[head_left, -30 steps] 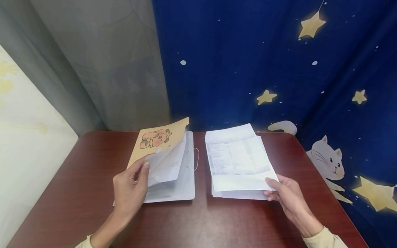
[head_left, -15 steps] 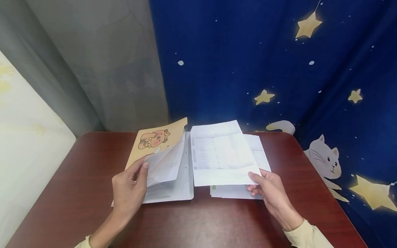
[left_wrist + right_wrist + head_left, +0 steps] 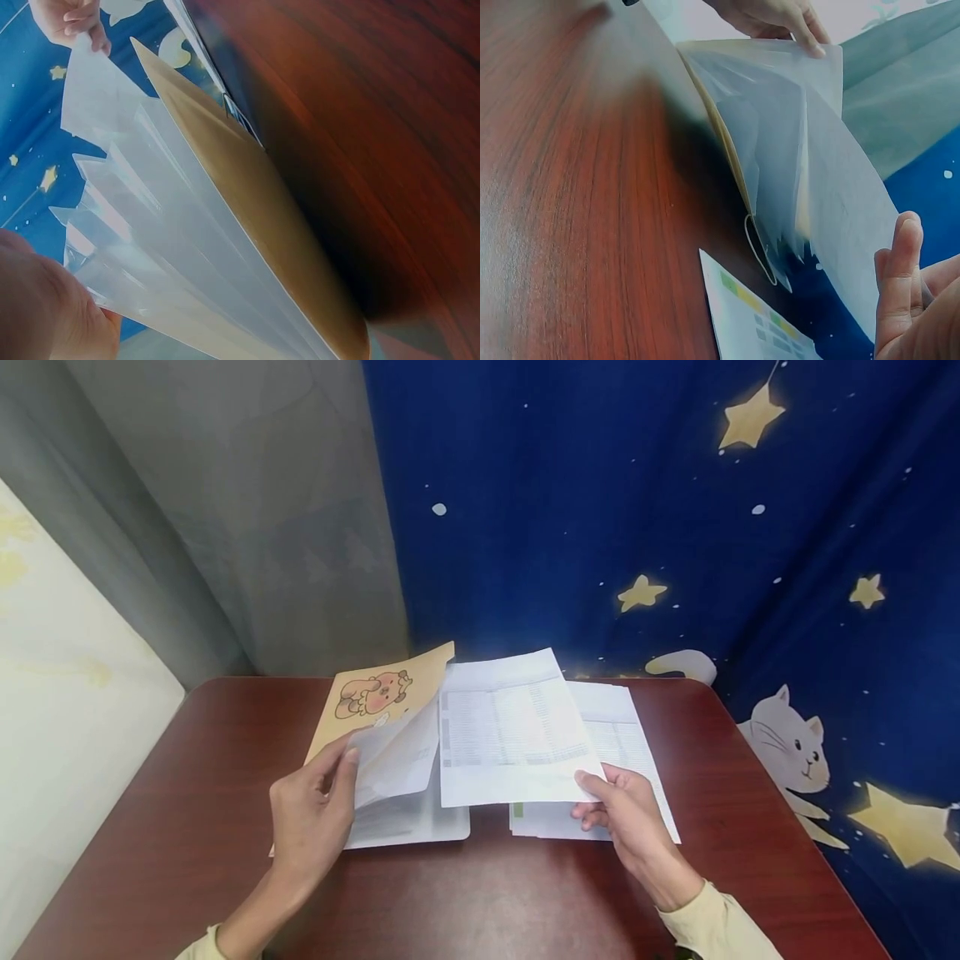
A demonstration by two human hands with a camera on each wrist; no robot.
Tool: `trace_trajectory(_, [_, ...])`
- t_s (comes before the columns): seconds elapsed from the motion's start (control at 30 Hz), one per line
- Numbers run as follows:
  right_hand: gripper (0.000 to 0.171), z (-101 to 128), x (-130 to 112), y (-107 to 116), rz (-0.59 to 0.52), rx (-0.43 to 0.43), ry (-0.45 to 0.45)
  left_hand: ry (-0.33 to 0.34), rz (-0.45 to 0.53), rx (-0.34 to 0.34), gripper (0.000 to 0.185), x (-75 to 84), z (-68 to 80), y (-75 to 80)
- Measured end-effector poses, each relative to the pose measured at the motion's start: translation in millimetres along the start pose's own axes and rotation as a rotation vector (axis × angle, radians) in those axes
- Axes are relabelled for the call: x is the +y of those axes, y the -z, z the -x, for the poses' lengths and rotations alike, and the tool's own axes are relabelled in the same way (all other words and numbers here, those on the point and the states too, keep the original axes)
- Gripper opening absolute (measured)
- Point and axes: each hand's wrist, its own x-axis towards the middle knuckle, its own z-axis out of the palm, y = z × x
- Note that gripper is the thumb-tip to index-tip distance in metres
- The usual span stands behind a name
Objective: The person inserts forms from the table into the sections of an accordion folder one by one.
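Note:
On the left of the table a kraft-coloured folder [image 3: 390, 693] with a cartoon animal on its cover stands partly opened, clear plastic sleeves [image 3: 150, 202] fanned inside it. My left hand [image 3: 315, 810] pinches the cover and upper sleeves at their lower corner, lifting them. My right hand [image 3: 633, 822] pinches the lower right corner of a printed sheet [image 3: 517, 735], thumb on top. The sheet's left edge overlaps the folder's opening, next to the raised sleeves. Beneath and to the right lies a stack of printed papers [image 3: 626, 747].
The dark red wooden table [image 3: 480, 893] reaches back to a blue starry curtain [image 3: 525, 527] and a grey curtain [image 3: 300, 527]. A thin elastic loop [image 3: 759, 251] hangs from the folder's edge. A white wall [image 3: 67, 693] is at left.
My right hand has carried the printed sheet leftward from over the paper stack to the folder's opening, uncovering much of the stack. My left hand stays in place, holding the cover and sleeves up.

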Motion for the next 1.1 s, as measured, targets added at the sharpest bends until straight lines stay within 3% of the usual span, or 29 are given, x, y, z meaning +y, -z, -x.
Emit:
trace_trajectory(0.17, [0.038,-1,0,-5,-0.009,-0.011,-0.003,-0.04,0.009,0.021,0.021,0.9,-0.9,-1.5])
trace_trajectory(0.5, [0.036,-6,1,-26,-0.014,-0.042,0.011,-0.008,-0.001,-0.006,0.019,0.8,-2.8,-0.7])
trace_trajectory(1.1, [0.03,-4,6,-49,0.008,-0.052,0.042,-0.02,-0.009,-0.003,0.02,-0.8,-3.1,-1.7])
